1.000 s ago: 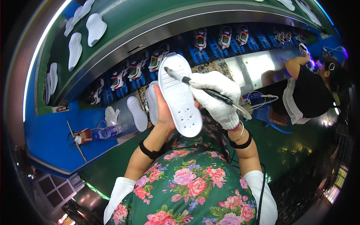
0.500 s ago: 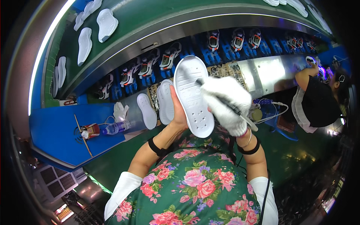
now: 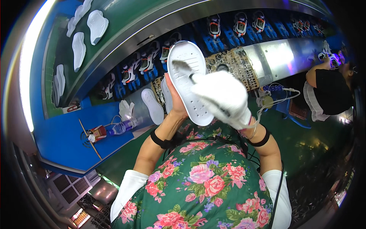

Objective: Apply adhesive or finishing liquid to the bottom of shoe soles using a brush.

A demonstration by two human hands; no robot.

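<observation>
A white shoe sole (image 3: 182, 82) with molded ridges and small holes is held upright in front of me. My bare left hand (image 3: 176, 100) wraps round its left edge, with most of the fingers hidden behind it. My right hand (image 3: 223, 95), in a white knitted glove, is closed on a brush (image 3: 181, 66). The dark bristles lie against the upper part of the sole's face; the glove covers much of the handle. Another white sole (image 3: 153, 107) stands left of my left hand, and one more (image 3: 166, 95) is partly hidden behind that hand.
Beyond the metal bench, shoes (image 3: 146, 63) sit on blue holders. White soles (image 3: 79, 51) lie on the green belt at upper left. The blue table (image 3: 63, 137) holds a bottle (image 3: 121, 127), a glove (image 3: 126, 110) and a stick (image 3: 90, 140). A co-worker (image 3: 328, 91) handles a shoe at right.
The sole has shifted up and left, along with my left hand. The brush has moved toward the sole's upper left edge, and my gloved hand has turned over it.
</observation>
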